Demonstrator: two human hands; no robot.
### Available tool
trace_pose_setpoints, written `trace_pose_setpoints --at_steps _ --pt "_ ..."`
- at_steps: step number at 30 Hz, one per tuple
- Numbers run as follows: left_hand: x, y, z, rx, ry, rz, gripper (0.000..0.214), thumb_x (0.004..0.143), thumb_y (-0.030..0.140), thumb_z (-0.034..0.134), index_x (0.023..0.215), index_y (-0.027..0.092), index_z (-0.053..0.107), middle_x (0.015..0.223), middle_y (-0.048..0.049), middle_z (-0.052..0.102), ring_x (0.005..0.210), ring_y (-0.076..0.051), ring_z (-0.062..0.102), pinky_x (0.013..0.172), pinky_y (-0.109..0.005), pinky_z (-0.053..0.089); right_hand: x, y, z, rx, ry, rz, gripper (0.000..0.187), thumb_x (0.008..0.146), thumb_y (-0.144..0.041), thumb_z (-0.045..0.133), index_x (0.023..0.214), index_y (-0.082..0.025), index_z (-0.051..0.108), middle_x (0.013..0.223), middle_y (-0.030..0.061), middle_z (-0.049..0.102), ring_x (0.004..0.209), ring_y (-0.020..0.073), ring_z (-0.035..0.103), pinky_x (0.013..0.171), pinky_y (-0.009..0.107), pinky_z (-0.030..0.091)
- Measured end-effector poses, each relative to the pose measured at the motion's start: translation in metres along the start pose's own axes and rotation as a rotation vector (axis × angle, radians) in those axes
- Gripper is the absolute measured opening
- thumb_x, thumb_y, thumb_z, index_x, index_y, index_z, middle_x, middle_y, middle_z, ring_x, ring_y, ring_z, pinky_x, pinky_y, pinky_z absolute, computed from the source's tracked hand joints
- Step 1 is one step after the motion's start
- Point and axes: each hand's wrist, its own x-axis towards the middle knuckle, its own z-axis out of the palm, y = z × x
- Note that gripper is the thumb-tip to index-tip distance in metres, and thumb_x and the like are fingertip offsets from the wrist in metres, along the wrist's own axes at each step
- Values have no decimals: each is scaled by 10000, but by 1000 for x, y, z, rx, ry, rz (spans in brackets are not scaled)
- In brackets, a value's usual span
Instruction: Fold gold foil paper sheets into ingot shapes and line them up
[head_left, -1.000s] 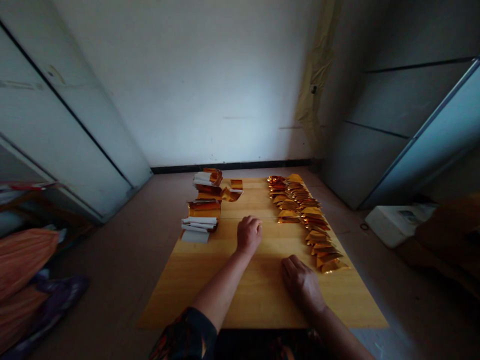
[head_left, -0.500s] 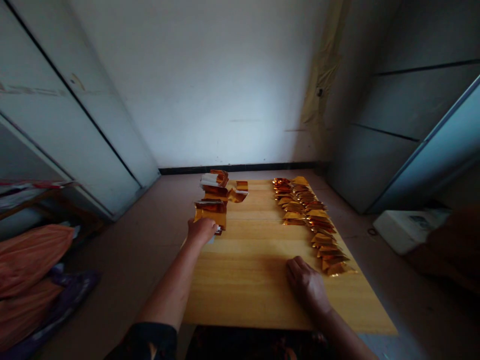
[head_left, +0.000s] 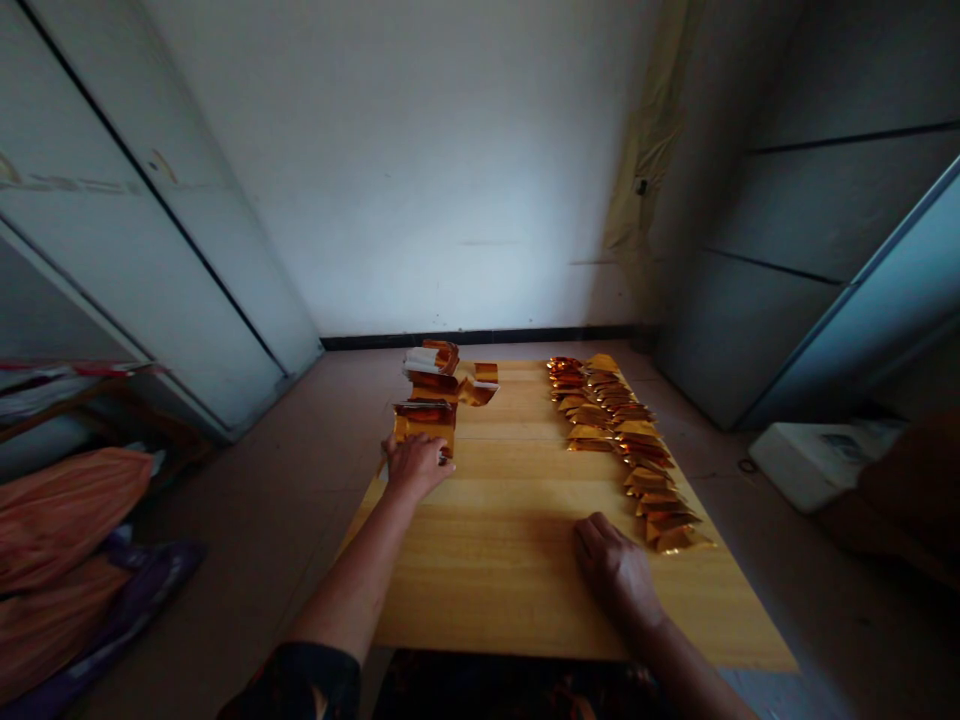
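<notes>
Two grips: L [head_left: 416, 467] on gold foil stack [head_left: 424, 430], closure hidden; R [head_left: 615, 565] open, flat on table [head_left: 510, 590]

Glossy gold foil [head_left: 615, 430] on smooth wooden table top [head_left: 525, 580]

Foil was shiny, metallic and creased, folded into small pieces. White paper strips [head_left: 421, 360] looked matt. Table top was pale wood with visible grain and a light varnish sheen. Wall [head_left: 420, 170] was matt paint, slightly scuffed. Cabinet door [head_left: 150, 250] looked like smooth painted metal, faintly glossy. Orange cloth [head_left: 60, 520] looked soft and matt; purple cloth [head_left: 142, 600] had a slight sheen.
</notes>
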Motion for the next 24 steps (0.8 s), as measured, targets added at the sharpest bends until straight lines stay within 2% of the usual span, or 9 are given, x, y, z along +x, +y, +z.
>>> trace_pose_setpoints --at_steps 3,5,12,18,24 --pt "-3 6 8 30 82 21 192 765 345 546 847 270 702 932 -60 661 958 -255 549 1003 -516 171 0 0 0 -1 7 -2 183 888 -172 431 743 -198 540 730 9 542 614 116 505 540 253 270" --pt "-4 8 11 21 124 21 218 793 311 498 807 265 711 905 -60 659 947 -252 550 1022 -517 142 1 0 0 -3 11 -4 185 886 -164 428 742 -197 540 728 10 541 615 115 505 538 253 267" --pt "0 7 4 -73 203 -37 298 821 326 422 755 226 694 876 -61 696 881 -236 591 1007 -491 174 1 1 2 -5 53 -43 221 906 -206 400 721 -195 521 707 6 523 592 108 481 529 252 261" --pt "7 6 -6 -89 127 -148 342 855 315 359 756 218 671 827 -50 717 803 -204 619 930 -395 277 1 1 1 -6 22 -17 211 903 -186 405 737 -193 535 723 12 533 615 113 502 540 255 264" --pt "10 3 -9 -84 80 -158 298 847 329 403 745 208 655 844 -54 716 814 -207 616 856 -340 325 0 1 1 -1 18 -17 200 892 -189 419 722 -196 524 718 12 534 610 118 504 534 259 259"
